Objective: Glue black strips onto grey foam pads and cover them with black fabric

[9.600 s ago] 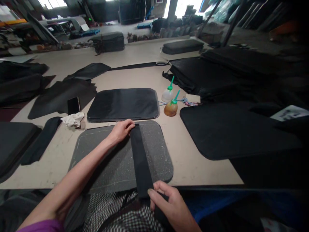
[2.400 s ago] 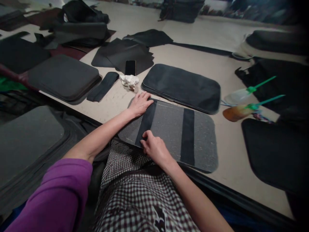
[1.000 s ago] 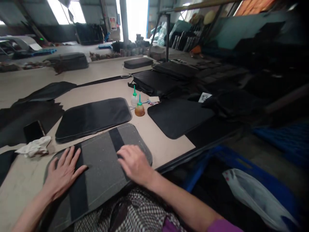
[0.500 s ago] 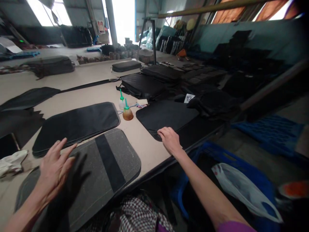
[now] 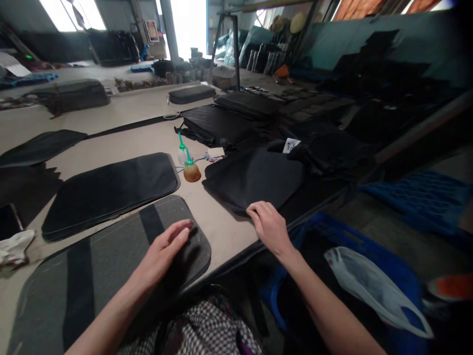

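Observation:
My right hand [image 5: 269, 224] pinches the near corner of a black panel [image 5: 258, 172] at the right of the table, and the panel's near edge is slightly raised. Above the right end of a grey panel with two dark strips [image 5: 114, 246] hovers my left hand [image 5: 168, 246], its fingers loosely bent and thumb apart, holding nothing. Behind the grey panel lies a stack of black panels [image 5: 114, 190]. Two bottles with green nozzles stand between the stacks, the front one [image 5: 192, 172] holding brown liquid.
Black pieces [image 5: 218, 123] are piled at the back right of the table. A blue crate [image 5: 343, 236] with a white plastic bag [image 5: 369, 286] sits below the table's right edge. A whitish cloth [image 5: 16, 246] lies at far left.
My left hand has moved right, from the left part of the grey panel to its right end. The black panel's near edge has lifted and bent in my right hand.

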Tool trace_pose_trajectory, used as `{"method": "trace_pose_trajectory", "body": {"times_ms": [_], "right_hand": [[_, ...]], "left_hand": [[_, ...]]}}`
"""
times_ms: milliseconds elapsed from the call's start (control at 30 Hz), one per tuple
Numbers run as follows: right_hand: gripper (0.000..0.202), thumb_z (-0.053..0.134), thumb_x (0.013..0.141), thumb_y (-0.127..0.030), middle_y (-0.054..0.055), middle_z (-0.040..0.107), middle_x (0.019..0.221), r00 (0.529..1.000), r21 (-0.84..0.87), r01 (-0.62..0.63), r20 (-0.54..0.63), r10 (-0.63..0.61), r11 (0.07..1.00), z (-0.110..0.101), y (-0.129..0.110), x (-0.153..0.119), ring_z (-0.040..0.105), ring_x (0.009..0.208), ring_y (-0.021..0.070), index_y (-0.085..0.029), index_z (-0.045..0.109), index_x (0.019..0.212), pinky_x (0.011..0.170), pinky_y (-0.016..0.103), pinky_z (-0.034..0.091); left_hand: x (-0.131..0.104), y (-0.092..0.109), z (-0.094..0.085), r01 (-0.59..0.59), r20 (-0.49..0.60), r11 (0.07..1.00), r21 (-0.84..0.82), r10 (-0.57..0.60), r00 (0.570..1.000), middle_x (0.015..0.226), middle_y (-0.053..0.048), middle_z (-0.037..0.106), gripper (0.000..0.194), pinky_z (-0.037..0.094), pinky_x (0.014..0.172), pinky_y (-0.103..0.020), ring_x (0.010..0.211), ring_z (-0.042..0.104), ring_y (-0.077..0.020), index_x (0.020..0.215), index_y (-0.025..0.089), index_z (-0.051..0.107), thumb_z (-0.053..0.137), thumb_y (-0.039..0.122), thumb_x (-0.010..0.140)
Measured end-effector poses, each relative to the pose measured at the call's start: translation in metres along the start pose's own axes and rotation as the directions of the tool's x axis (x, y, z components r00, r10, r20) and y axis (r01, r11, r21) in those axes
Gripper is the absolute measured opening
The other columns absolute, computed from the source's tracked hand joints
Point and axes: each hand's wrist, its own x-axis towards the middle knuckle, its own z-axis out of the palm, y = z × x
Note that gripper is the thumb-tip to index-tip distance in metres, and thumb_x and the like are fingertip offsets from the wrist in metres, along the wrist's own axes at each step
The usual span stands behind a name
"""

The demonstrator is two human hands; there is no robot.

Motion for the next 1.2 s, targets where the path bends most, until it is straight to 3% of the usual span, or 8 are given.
{"method": "trace_pose_trajectory", "body": {"times_ms": [133, 300, 400, 567, 767, 967, 1067, 1200], "right_hand": [[0.017, 0.048, 0.106, -0.021, 0.007, 0.066, 0.095, 0.998, 0.180, -0.006, 0.059, -0.005, 0.984, 0.007, -0.043, -0.024, 0.059, 0.092, 0.0224, -0.021, 0.061, 0.096, 0.084, 0.036, 0.045], [0.017, 0.050, 0.107, -0.024, 0.004, 0.069, 0.097, 0.958, 0.429, -0.006, 0.263, -0.119, 0.903, -0.002, -0.067, -0.045, 0.063, 0.094, 0.0196, -0.023, 0.063, 0.096, 0.086, 0.033, 0.050], [0.018, 0.049, 0.107, -0.031, 0.004, 0.071, 0.117, 0.972, 0.389, -0.099, 0.233, 0.006, 0.916, -0.013, -0.025, -0.038, 0.065, 0.108, 0.0199, -0.025, 0.066, 0.102, 0.096, 0.034, 0.051], [0.042, 0.050, 0.102, -0.038, 0.022, 0.055, 0.144, 0.936, -0.247, -0.353, -0.095, 0.340, 0.903, -0.024, 0.102, -0.008, 0.052, 0.132, 0.0359, -0.012, 0.057, 0.134, 0.110, 0.052, 0.041], [0.060, 0.056, 0.096, -0.057, 0.026, 0.062, 0.122, 0.849, -0.548, -0.450, -0.017, 0.528, 0.705, -0.022, 0.172, 0.018, 0.059, 0.110, 0.0388, -0.008, 0.063, 0.130, 0.087, 0.046, 0.048], [0.045, 0.076, 0.079, -0.055, 0.010, 0.071, 0.095, 0.734, -0.297, -0.644, 0.018, 0.678, 0.705, -0.021, 0.187, 0.030, 0.064, 0.087, 0.0294, -0.021, 0.074, 0.109, 0.074, 0.037, 0.046], [0.037, 0.075, 0.079, -0.053, 0.005, 0.070, 0.085, 0.770, 0.003, -0.631, -0.113, 0.627, 0.776, -0.026, 0.178, 0.023, 0.062, 0.078, 0.0230, -0.021, 0.076, 0.095, 0.070, 0.033, 0.044], [0.043, 0.077, 0.079, -0.058, 0.004, 0.066, 0.080, 0.685, 0.353, -0.574, -0.288, 0.669, 0.739, -0.035, 0.149, 0.006, 0.055, 0.070, 0.0175, -0.019, 0.075, 0.096, 0.063, 0.030, 0.041]], "left_hand": [[0.017, 0.002, 0.055, 0.224, 0.180, 0.820, -0.528, -0.149, 0.972, 0.134, -0.016, 0.068, 0.053, 0.053, 0.107, -0.041, 0.118, 0.068, -0.0256, 0.125, 0.018, 0.067, 0.078, 0.050, 0.085], [0.032, 0.001, 0.074, 0.243, 0.037, 0.787, -0.567, -0.271, 0.962, 0.099, -0.012, 0.078, 0.044, 0.060, 0.071, -0.026, 0.073, 0.073, -0.0170, 0.104, 0.011, 0.072, 0.090, 0.034, 0.071], [0.034, 0.000, 0.068, 0.280, -0.020, 0.801, -0.529, -0.341, 0.940, 0.091, -0.012, 0.079, 0.050, 0.060, 0.063, -0.030, 0.067, 0.074, -0.0213, 0.110, 0.011, 0.071, 0.090, 0.030, 0.068], [0.033, -0.005, 0.054, 0.279, -0.060, 0.836, -0.472, -0.347, 0.936, 0.098, -0.011, 0.080, 0.060, 0.063, 0.070, -0.034, 0.073, 0.077, -0.0242, 0.126, 0.015, 0.068, 0.088, 0.032, 0.071], [0.030, -0.014, 0.045, 0.196, -0.053, 0.878, -0.437, -0.243, 0.969, 0.120, -0.009, 0.077, 0.065, 0.061, 0.089, -0.037, 0.098, 0.076, -0.0253, 0.139, 0.023, 0.061, 0.083, 0.037, 0.080], [0.028, -0.015, 0.040, 0.145, -0.066, 0.924, -0.353, -0.179, 0.982, 0.126, -0.008, 0.074, 0.063, 0.058, 0.099, -0.041, 0.107, 0.074, -0.0258, 0.140, 0.025, 0.061, 0.078, 0.046, 0.083], [0.026, -0.017, 0.037, 0.108, -0.116, 0.953, -0.283, -0.145, 0.983, 0.124, -0.008, 0.075, 0.063, 0.056, 0.101, -0.041, 0.111, 0.072, -0.0269, 0.138, 0.023, 0.063, 0.077, 0.051, 0.083], [0.021, -0.018, 0.031, 0.057, -0.177, 0.971, -0.230, -0.100, 0.979, 0.124, -0.009, 0.075, 0.062, 0.054, 0.103, -0.040, 0.117, 0.069, -0.0279, 0.135, 0.022, 0.064, 0.077, 0.053, 0.083]]}}
